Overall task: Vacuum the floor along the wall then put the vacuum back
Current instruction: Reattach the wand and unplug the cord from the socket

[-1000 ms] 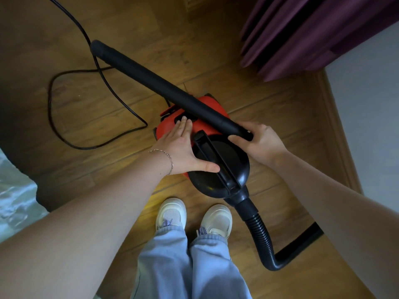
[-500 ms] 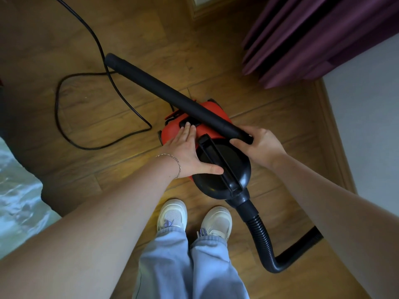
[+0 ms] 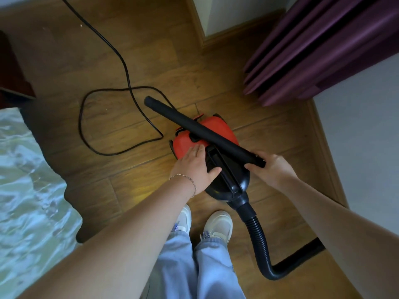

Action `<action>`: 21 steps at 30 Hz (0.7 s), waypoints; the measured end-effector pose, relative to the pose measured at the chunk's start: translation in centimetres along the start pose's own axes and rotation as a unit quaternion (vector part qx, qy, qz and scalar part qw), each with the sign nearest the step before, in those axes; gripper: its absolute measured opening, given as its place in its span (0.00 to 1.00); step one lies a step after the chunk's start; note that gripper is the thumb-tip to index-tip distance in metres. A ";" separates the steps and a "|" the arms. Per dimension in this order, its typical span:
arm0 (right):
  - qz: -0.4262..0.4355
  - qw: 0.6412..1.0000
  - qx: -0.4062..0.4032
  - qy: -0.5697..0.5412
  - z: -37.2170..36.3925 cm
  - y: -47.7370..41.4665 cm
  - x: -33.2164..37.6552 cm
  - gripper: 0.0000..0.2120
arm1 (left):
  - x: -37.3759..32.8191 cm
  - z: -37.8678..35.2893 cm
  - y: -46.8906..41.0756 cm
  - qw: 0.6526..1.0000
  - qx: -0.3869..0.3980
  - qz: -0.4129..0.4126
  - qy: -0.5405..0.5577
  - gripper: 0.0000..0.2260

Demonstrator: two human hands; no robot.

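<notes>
Where the wooden floor [image 3: 133,52] meets the pale wall [image 3: 362,130] at 3 o'clock, one canister vacuum [image 3: 207,145] sits near frame centre, red at its far end, black at its near end, just ahead of two white shoes [image 3: 218,225] and pale blue trouser legs [image 3: 194,266]. Item: black rigid tube [image 3: 203,130], lying diagonally across the top of the vacuum, free end toward 11 o'clock, near end toward 4 o'clock. Item: right hand [image 3: 274,169], fingers curled closed around the near end of the tube. Item: left hand [image 3: 194,169], laid flat and open on the vacuum body, fingers extended over the red part, thumb on the black part beside the carry handle [image 3: 222,167], gripping nothing; a thin bracelet [image 3: 187,180] circles the wrist. Item: black ribbed hose [image 3: 259,238], leaving the near end of the vacuum, curving toward 5 o'clock and bending back along the floor to the right. Item: black power cord [image 3: 121,61], running in from 12 o'clock and looping on the floor left of the vacuum. Item: purple curtain [image 3: 323,46], hanging at 2 o'clock. Item: pale glossy bedding [image 3: 28,180], at 9 o'clock. Item: wooden skirting board [image 3: 323,147], along the base of the wall.
</notes>
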State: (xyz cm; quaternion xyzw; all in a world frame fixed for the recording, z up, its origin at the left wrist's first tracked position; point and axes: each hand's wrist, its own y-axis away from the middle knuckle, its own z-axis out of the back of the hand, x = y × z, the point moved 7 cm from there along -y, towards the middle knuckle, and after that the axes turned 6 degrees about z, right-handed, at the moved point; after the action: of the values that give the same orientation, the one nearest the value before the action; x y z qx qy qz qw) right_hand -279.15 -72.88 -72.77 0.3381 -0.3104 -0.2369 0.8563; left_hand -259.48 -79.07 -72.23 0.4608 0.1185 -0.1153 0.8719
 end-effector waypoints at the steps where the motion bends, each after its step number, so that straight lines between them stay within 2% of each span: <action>1: -0.002 1.000 -0.002 -0.003 0.2 0.5 0.1 0.21 | 0.0 0.5 0.4 1.000 -0.010 -0.004 0.005 0.34; 8: 0.024 0.999 -0.009 -0.035 2.2 2.7 1.8 0.19 | -0.3 3.5 3.1 0.998 -0.056 -0.014 0.017 0.29; 12: 0.051 0.998 -0.007 -0.024 3.3 3.0 3.0 0.18 | -2.7 7.0 4.0 0.975 -0.192 -0.111 -0.011 0.22; 14: 0.068 0.997 -0.006 -0.017 3.5 3.1 3.6 0.18 | -3.6 8.0 4.2 0.963 -0.229 -0.141 -0.022 0.21; 18: 0.102 0.994 -0.037 -0.013 4.0 2.7 4.7 0.16 | -3.6 7.5 2.5 0.973 -0.186 -0.117 -0.066 0.20; 21: 0.118 0.992 -0.052 -0.009 4.3 1.5 4.7 0.13 | -3.8 7.5 0.8 0.966 -0.184 -0.131 -0.125 0.20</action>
State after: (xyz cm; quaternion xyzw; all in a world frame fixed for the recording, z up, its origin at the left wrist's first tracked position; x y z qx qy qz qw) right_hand -278.57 -76.65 -67.42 0.2518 -0.3425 -0.1534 0.8920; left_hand -262.06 -84.51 -66.31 0.2544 0.0873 -0.2611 0.9271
